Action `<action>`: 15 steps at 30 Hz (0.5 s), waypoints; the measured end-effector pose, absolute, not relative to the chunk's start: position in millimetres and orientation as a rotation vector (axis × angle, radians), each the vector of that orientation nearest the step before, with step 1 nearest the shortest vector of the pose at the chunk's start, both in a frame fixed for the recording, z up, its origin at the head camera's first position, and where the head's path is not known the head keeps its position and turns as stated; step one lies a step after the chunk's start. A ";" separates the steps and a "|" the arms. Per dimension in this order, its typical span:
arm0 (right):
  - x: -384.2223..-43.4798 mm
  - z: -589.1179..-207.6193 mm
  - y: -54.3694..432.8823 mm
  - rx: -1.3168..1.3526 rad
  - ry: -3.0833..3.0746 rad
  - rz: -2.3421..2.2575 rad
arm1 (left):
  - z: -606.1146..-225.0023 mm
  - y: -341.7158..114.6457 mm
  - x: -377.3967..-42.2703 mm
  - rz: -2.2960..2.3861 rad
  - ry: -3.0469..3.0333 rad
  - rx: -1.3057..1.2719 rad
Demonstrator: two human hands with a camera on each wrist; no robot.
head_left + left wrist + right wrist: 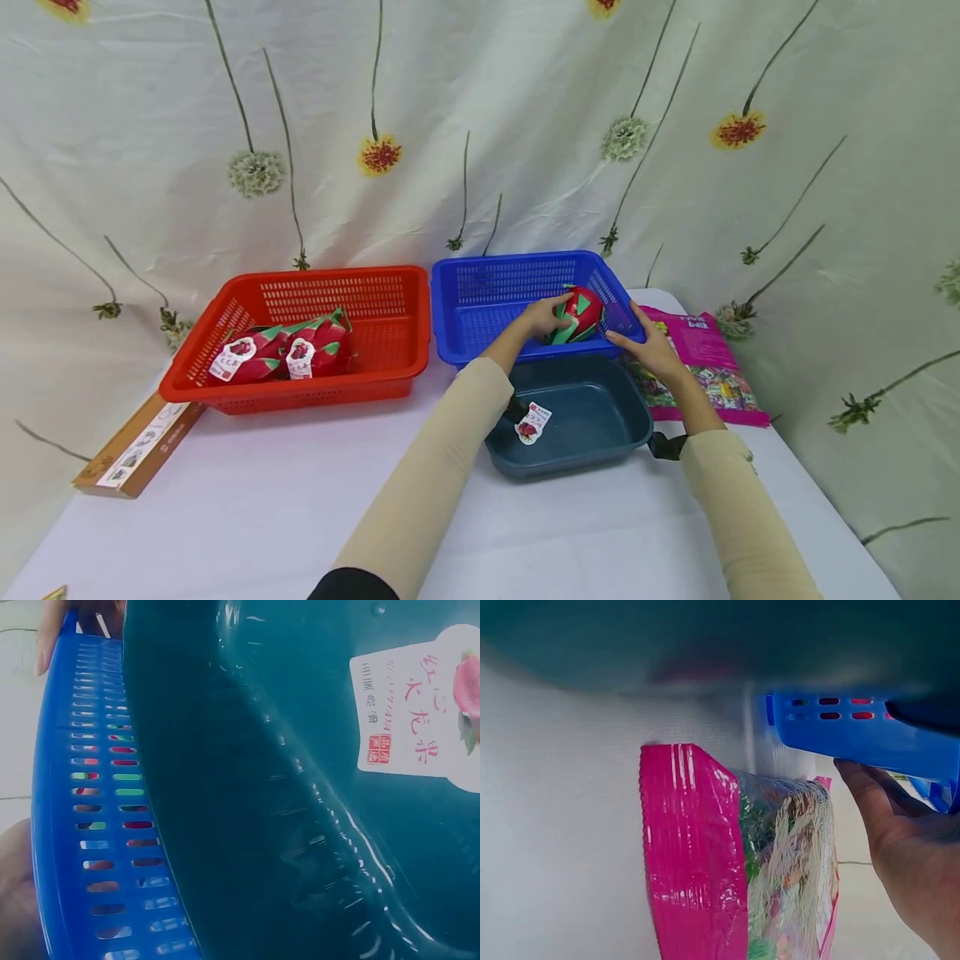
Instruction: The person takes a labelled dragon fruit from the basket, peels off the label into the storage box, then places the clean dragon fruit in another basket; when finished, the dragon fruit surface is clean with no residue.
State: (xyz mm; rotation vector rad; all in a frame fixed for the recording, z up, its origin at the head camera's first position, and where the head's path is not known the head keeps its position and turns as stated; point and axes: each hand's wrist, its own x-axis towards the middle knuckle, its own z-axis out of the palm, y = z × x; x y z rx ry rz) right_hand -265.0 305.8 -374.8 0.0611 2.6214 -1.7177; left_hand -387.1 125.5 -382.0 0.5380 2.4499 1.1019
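Inside the blue basket (487,321), toward its right end, sits a red dragon fruit (587,310) with green scales. My left hand (542,318) holds this dragon fruit, thumb and fingers about its left side. At the basket's front right corner, my right hand (654,350) grips the rim; the right wrist view shows that hand (915,855) against the basket's edge (855,742). Just in front stands a dark teal basin (592,417) with a white dragon fruit label (533,423) in it. Through the basket's slots the left wrist view gives glimpses of red and green.
A red basket (382,333) on the left contains two labelled dragon fruits (318,346). Its left end overlaps a long cardboard box (138,450). A pink printed bag (697,358) lies right of the blue basket. Behind the white table (300,500) hangs a flowered curtain (525,125).
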 end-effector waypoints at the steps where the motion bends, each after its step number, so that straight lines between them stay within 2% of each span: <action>1: -265.0 -374.6 304.7 0.057 2.621 -1.719 | -382.1 123.4 -386.8 1.109 2.445 0.541; 8: -272.4 -379.8 302.0 0.042 2.612 -1.709 | -381.6 102.2 -384.1 1.157 2.378 0.626; 15: -292.6 -400.1 310.6 0.036 2.623 -1.684 | -362.6 56.9 -374.9 1.237 2.374 0.788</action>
